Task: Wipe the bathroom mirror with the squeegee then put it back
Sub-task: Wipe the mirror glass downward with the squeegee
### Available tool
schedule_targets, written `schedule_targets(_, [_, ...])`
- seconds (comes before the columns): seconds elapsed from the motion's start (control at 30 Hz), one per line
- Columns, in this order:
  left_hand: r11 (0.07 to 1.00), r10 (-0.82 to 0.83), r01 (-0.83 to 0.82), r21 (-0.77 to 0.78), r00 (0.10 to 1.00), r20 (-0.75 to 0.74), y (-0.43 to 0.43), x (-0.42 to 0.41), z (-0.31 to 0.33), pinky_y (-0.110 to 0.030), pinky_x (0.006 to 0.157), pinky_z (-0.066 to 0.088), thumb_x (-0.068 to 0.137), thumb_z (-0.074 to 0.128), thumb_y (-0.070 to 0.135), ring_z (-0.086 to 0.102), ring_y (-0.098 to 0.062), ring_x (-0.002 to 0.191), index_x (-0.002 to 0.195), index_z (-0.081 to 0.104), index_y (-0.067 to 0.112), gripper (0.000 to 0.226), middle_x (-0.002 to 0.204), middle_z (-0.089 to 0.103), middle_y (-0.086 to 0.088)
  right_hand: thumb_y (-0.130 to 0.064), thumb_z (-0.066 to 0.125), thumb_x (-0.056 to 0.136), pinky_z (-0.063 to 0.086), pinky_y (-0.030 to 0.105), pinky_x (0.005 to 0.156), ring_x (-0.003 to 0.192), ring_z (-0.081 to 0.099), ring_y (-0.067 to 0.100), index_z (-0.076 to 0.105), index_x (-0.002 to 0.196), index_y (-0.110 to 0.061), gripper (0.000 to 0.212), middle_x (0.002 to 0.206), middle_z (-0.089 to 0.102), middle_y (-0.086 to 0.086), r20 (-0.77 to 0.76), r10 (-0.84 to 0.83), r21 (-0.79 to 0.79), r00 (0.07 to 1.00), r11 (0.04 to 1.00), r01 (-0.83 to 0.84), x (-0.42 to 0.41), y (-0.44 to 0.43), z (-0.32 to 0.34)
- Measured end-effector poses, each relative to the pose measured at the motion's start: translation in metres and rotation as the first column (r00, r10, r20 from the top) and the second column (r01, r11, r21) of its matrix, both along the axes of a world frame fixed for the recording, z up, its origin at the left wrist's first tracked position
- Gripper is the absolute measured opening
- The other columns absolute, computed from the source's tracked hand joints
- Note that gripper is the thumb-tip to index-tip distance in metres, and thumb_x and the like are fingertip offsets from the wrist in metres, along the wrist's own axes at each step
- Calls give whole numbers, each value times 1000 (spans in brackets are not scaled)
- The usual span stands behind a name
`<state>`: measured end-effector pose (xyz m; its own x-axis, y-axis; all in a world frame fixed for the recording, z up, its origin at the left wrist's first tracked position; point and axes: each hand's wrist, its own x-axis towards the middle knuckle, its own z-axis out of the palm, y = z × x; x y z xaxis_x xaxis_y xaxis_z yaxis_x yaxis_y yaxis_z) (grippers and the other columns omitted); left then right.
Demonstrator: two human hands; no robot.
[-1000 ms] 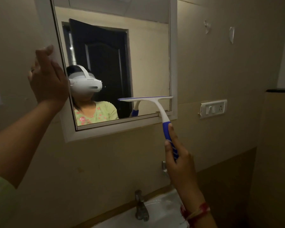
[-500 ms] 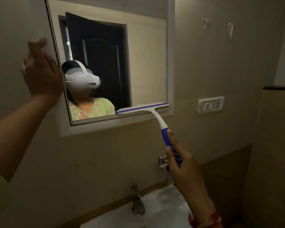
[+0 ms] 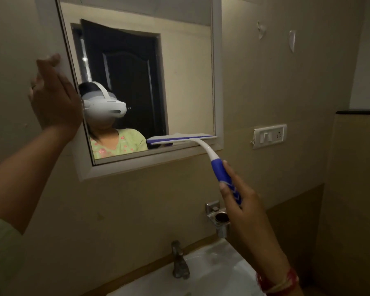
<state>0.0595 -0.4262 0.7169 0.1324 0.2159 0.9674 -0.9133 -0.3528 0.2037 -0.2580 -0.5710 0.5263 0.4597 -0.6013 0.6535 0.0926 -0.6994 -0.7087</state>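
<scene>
The right hand [image 3: 241,206] grips the squeegee [image 3: 203,152] handle, its blade at the mirror [image 3: 179,82] bottom right edge; the left hand [image 3: 53,99], fingers spread, touches the left frame.

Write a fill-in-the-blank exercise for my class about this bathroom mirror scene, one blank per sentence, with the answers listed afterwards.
1. The right hand grips the squeegee by its ____ handle.
2. The squeegee blade lies along the ____ edge of the mirror.
3. The left hand rests against the mirror frame's ____ side.
4. Below the mirror, a tap stands at the back of the white ____.

Answers: blue; bottom; left; sink
</scene>
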Motion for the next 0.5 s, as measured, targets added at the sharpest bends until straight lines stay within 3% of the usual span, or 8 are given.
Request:
schedule_targets(0.1, [1000, -1, 2, -31, 999, 35, 2, 0, -2, -40, 86, 41, 96, 27, 24, 55, -31, 103, 121, 44, 22, 30, 125, 57, -3, -50, 38, 84, 53, 13, 52, 79, 57, -13, 29, 132, -54, 49, 94, 51, -44, 115, 57, 40, 992, 997, -62, 4, 4, -2])
schedule_targets(0.13, [1000, 10, -9, -23, 999, 35, 1, 0, -2, -42, 85, 42, 96, 27, 23, 55, -33, 102, 121, 42, 16, 30, 124, 57, -4, -52, 38, 82, 50, 10, 51, 80, 57, -14, 29, 129, -56, 48, 95, 48, -48, 143, 68, 43, 987, 996, -75, 5, 5, 0])
schedule_targets(0.23, [1000, 20, -21, 7, 999, 37, 2, -3, -2, -45, 82, 41, 96, 29, 21, 54, -38, 98, 120, 42, 11, 29, 125, 57, -8, -53, 41, 79, 50, 12, 54, 79, 60, -1, 31, 126, -57, 48, 102, 52, -31, 219, 92, 54, 971, 993, -106, 11, 10, 11])
schedule_targets(0.37, [1000, 17, -17, 25, 1000, 14, 3, -10, -2, -47, 82, 40, 94, 31, 17, 52, -40, 99, 122, 42, 12, 30, 126, 56, -9, -44, 43, 86, 49, 16, 51, 63, 58, 8, 36, 129, -48, 44, 93, 57, -21, 277, 154, 6, 948, 987, -162, 25, 21, 23])
schedule_targets(0.5, [1000, 11, -11, 28, 1000, 17, 5, -13, -2, -49, 79, 41, 94, 35, 12, 53, -43, 97, 122, 44, 11, 29, 120, 57, -15, -47, 47, 86, 44, 14, 46, 49, 56, 8, 39, 124, -57, 41, 74, 65, -7, 307, 197, -27, 931, 980, -199, 45, 30, 18])
